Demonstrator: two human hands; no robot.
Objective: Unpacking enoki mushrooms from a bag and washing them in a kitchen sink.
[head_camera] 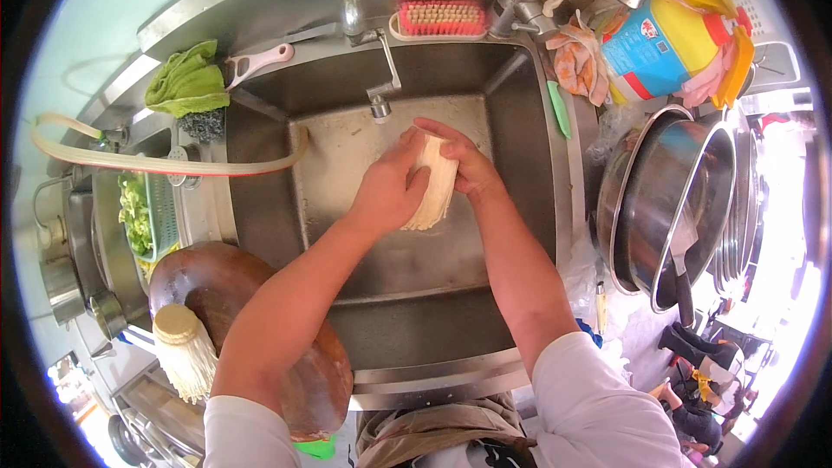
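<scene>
A bunch of enoki mushrooms (435, 182) is held between my two hands above a stainless steel sink basin (416, 260). Around its left side wraps my left hand (393, 179), the thumb lying along the stems. My right hand (471, 159) grips the upper right side of the bunch near its top end. Just above my fingers is the spout of a swivel faucet (380, 107); whether water flows cannot be told. A second enoki bunch (185, 351) rests on a round wooden cutting board (312, 370) beside my left forearm.
Behind the basin lie a pink scrub brush (442, 18) and a peeler (263, 62). A hose (195, 166) hangs over the left rim. At right are a green-handled knife (559, 110), a detergent jug (656, 45) and steel bowls (676, 208). Leafy greens (134, 214) fill a basket; people (708, 390) sit lower right.
</scene>
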